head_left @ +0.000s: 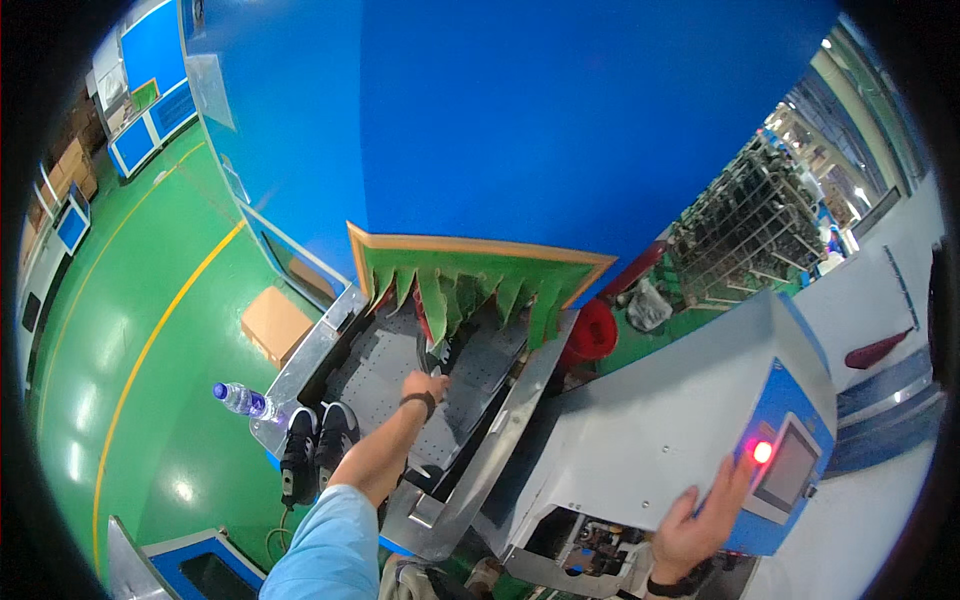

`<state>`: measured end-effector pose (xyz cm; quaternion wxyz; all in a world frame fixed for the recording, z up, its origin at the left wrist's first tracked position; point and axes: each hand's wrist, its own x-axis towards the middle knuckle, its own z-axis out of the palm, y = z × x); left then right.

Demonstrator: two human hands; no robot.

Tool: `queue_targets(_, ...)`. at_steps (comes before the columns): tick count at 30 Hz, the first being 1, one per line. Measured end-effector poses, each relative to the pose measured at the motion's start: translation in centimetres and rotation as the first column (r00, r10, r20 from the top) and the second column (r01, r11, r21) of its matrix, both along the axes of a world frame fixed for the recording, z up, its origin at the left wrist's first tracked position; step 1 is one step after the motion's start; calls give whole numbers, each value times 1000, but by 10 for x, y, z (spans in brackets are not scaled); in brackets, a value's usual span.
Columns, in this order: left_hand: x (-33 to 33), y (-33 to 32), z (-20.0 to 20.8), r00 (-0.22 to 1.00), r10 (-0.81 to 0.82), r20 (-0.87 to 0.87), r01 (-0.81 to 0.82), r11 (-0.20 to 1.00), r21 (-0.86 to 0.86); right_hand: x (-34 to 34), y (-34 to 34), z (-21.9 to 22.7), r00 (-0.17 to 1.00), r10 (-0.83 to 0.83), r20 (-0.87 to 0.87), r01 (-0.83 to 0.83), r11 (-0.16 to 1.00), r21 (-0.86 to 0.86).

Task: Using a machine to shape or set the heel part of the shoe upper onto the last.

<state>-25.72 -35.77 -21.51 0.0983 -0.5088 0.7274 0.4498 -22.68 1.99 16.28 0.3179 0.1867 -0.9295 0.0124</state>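
My left hand (427, 384) reaches over the grey perforated conveyor plate (378, 362), its fingers closed round what looks like a black shoe with white edging (436, 352). That shoe sits just before the green slit curtain (460, 295) of a big blue machine, and its far end is partly hidden. On the metal frame's left corner stands a pair of black shoes (318, 445) with pale soles. My right hand (702, 520) is held with fingers stretched out at the control panel, its fingertips beside a glowing red button (762, 452). No object shows in it.
A water bottle (242, 400) with a purple cap stands by the shoes. Beyond the frame lies a cardboard box (275, 326) on the green floor. A red bucket (592, 332) is behind the grey machine (640, 430), whose lower opening shows bare parts. Racks (750, 220) stand at the far right.
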Motion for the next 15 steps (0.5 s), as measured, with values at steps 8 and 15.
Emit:
queue_targets(8,181,124,147,791,519,-323,214,260,942,107,25,-42,939,337,-71,-344,901,-266)
queue_targets(15,312,247,198,813,-249,-526,514,-116,850,163,38,-118,210,958,194,786,-47,-616)
